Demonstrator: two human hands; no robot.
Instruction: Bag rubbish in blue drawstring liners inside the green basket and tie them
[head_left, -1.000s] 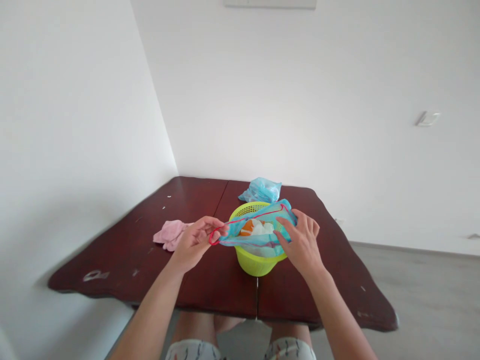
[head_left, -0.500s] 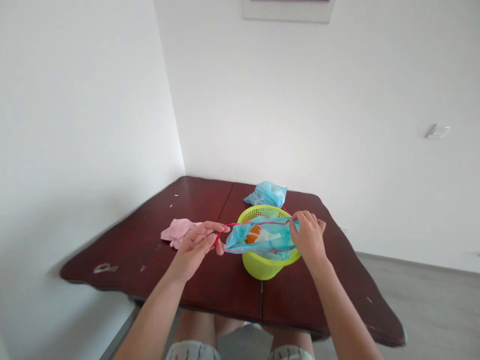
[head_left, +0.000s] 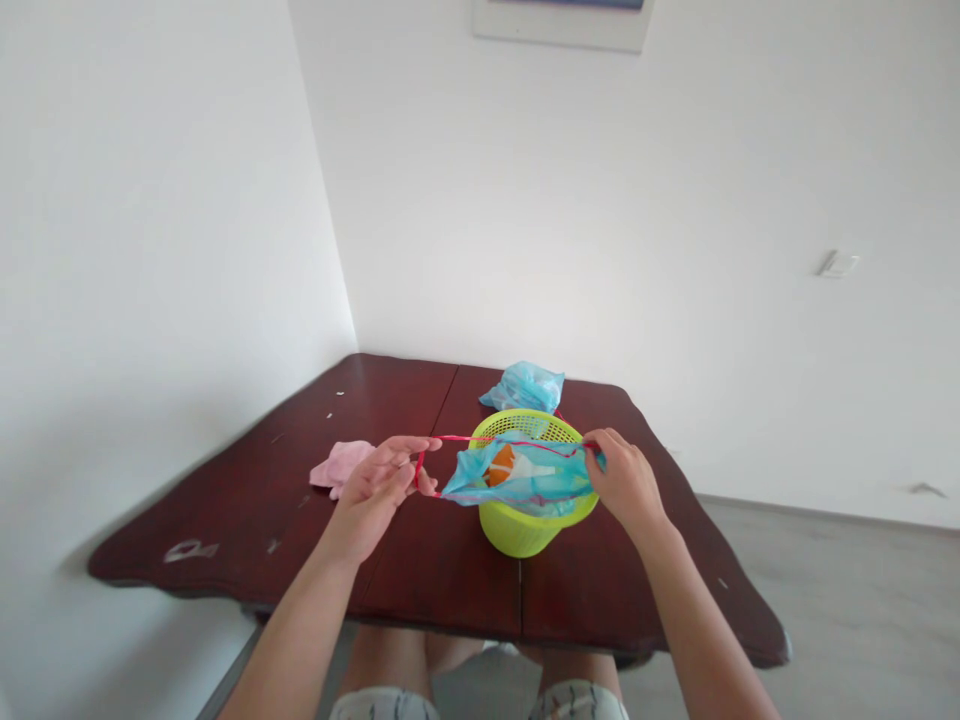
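A half-open left hand (head_left: 375, 490), fingers spread, hooks a red drawstring (head_left: 419, 468) at nine o'clock of the blue bag (head_left: 551, 487) sagging into a green basket (head_left: 517, 538); the right hand (head_left: 624, 478) pinches the rim at three. Even, level tension should spare the thin plastic a tear.

A white back wall (head_left: 675, 180) faces you, meeting a side wall (head_left: 150, 200) in a corner left of centre, in soft light that leaves a dim shadow at lower left. A dark reddish-brown table (head_left: 247, 480) (its top bears pale marks (head_left: 187, 551)) spans your lower view. Grey flooring (head_left: 840, 600) shows lower right, a white wall plate (head_left: 838, 264) at right, a cropped framed panel (head_left: 562, 30) top centre.
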